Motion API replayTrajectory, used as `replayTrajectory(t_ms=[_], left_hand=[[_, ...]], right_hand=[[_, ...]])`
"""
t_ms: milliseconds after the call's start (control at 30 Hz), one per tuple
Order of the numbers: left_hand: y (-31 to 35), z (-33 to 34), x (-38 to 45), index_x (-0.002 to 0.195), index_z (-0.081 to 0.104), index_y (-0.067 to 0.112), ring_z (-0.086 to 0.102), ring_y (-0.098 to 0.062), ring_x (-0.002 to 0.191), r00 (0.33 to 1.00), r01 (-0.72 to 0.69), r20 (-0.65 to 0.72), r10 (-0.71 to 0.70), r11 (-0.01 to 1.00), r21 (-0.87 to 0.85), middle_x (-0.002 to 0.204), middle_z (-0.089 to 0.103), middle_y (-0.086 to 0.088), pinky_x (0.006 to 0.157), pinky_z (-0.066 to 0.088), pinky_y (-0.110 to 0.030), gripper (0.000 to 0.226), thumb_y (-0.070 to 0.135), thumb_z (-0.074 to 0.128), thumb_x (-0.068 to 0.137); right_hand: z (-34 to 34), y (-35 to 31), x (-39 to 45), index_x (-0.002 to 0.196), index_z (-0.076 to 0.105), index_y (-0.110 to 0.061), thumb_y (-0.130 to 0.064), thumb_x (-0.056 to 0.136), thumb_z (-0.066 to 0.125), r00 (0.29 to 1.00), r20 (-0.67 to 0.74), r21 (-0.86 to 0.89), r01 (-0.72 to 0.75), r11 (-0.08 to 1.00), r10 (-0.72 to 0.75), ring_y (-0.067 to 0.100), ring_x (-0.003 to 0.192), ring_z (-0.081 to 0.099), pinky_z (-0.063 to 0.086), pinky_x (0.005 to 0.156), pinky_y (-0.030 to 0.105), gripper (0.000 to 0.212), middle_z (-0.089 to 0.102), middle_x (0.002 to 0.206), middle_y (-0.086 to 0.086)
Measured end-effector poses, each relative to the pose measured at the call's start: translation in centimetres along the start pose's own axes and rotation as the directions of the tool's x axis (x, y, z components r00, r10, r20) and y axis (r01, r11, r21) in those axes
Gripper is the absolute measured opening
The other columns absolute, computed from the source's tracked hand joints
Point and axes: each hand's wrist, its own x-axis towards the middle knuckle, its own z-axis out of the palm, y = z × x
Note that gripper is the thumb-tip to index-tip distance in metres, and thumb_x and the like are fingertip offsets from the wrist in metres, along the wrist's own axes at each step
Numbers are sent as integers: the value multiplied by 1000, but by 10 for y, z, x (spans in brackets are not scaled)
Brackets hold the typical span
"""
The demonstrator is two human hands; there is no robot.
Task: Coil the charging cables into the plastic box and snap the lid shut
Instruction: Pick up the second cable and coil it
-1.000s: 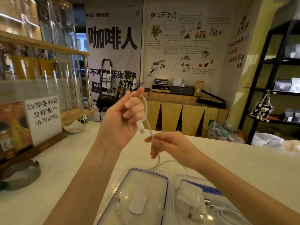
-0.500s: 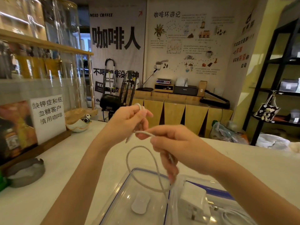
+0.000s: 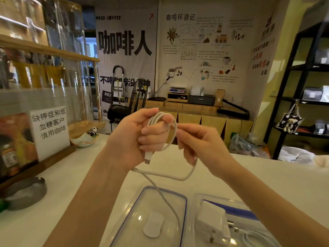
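Observation:
A white charging cable (image 3: 173,132) is looped around the fingers of my left hand (image 3: 135,138), its plug hanging down below the fist. My right hand (image 3: 197,145) pinches the cable's free run just right of the loops; the rest sags and trails down toward the counter. Below lies the clear lid (image 3: 156,220) with a blue seal, flat on the counter. Right of it stands the clear plastic box (image 3: 236,209), holding a white charger block (image 3: 213,223) and another white cable (image 3: 256,236).
The white counter (image 3: 267,184) runs across the view. At left stand a printed sign (image 3: 50,129), a grey ashtray (image 3: 26,193), a small bowl with a panda figure (image 3: 85,138) and glass display cases. Black shelving (image 3: 302,97) is at the far right.
The cable now lies in several loops around my left fingers, where a second ago it only hung from them. My right hand moved up beside the left, feeding cable.

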Motion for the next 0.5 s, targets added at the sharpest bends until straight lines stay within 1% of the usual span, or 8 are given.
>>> replayTrajectory(t_ms=[67, 100, 167, 233, 333, 367, 400, 500], left_hand=[[0, 0, -2, 95, 56, -5, 35, -9, 43, 994, -81, -66, 83, 996, 22, 53, 49, -3, 41, 32, -19, 34, 20, 34, 93], [-2, 1, -1, 96, 59, -4, 39, -7, 42, 984, -127, -118, 135, 989, 73, 53, 50, 0, 41, 33, -17, 36, 22, 35, 92], [-6, 6, 2, 95, 62, -1, 40, -4, 40, 930, -198, -254, 264, 945, 260, 50, 46, 5, 38, 34, -14, 37, 27, 39, 88], [-10, 10, 7, 95, 60, 2, 38, -4, 39, 862, -197, -334, 381, 859, 472, 47, 43, 6, 37, 35, -14, 34, 29, 42, 82], [-14, 6, 10, 91, 58, 4, 41, -5, 42, 797, -182, -325, 510, 715, 676, 48, 47, 6, 41, 38, -16, 29, 26, 44, 80], [-16, 4, 10, 88, 58, 5, 42, -6, 43, 780, -160, -308, 544, 649, 743, 49, 48, 7, 42, 38, -16, 26, 26, 44, 81], [-18, 2, 10, 85, 57, 6, 43, -7, 44, 766, -120, -281, 578, 558, 821, 50, 49, 7, 43, 39, -17, 23, 24, 43, 84], [-23, -4, 13, 82, 56, 10, 47, -8, 48, 735, 55, -174, 655, 199, 979, 57, 52, 3, 47, 42, -16, 20, 14, 39, 93]], right_hand=[[8, 9, -6, 107, 62, -20, -13, 89, 48, 992, 60, 59, -113, 992, 109, 7, 39, 52, 47, 39, 17, 23, 58, 59, -2], [13, 12, -9, 109, 60, -22, -13, 90, 47, 983, 97, 114, -169, 979, 158, 7, 39, 54, 49, 41, 18, 25, 58, 59, -1], [22, 15, -15, 111, 57, -26, -13, 92, 46, 950, 187, 272, -293, 917, 249, 10, 39, 55, 54, 46, 26, 26, 58, 57, 0], [30, 13, -21, 114, 55, -22, -13, 93, 45, 904, 296, 406, -411, 816, 308, 11, 38, 55, 57, 51, 32, 25, 58, 56, 2], [36, 6, -28, 111, 55, -9, -11, 93, 45, 845, 430, 484, -512, 709, 317, 11, 39, 53, 56, 49, 30, 21, 56, 57, 3], [36, 2, -29, 110, 56, -6, -10, 93, 45, 828, 461, 494, -538, 683, 319, 10, 39, 51, 55, 48, 28, 21, 55, 58, 3], [35, 0, -29, 111, 56, -3, -8, 92, 46, 816, 482, 494, -554, 670, 319, 9, 39, 51, 54, 46, 25, 22, 55, 58, 3], [26, -8, -28, 116, 53, 3, -1, 88, 49, 771, 538, 416, -594, 688, 340, 7, 40, 52, 53, 45, 22, 29, 55, 59, 2]])
